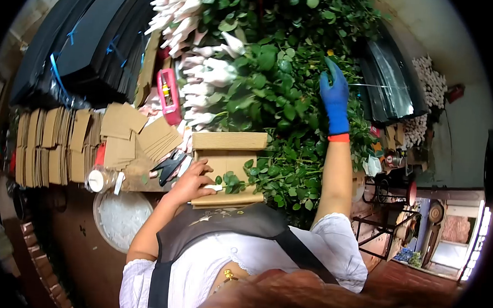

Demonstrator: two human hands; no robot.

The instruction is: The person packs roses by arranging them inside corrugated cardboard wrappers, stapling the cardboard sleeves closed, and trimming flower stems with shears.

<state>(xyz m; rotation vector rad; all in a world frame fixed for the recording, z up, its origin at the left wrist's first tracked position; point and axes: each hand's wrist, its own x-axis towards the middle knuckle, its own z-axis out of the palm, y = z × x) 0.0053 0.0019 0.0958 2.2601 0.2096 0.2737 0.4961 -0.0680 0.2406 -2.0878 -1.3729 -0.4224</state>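
My bare left hand (193,182) rests over the left side of a cardboard wrap (224,162) in front of me. Its fingers are around a white-covered flower head (214,187), and a leafy stem (234,182) runs right from there. Farther out to the right, my right hand (334,94), in a blue glove, reaches over the green foliage (283,94). Its thumb and fingers are apart, with nothing visible between them. White-sleeved flower heads (206,74) lie along the left side of the foliage.
Cardboard pieces (119,130) stand and lie at left, beside a pink tape dispenser (168,97) and black-handled scissors (170,167). Dark sheets (102,40) are stacked behind. A white tub (121,220) stands below the table edge. Dark plastic sleeves (392,78) lie at right.
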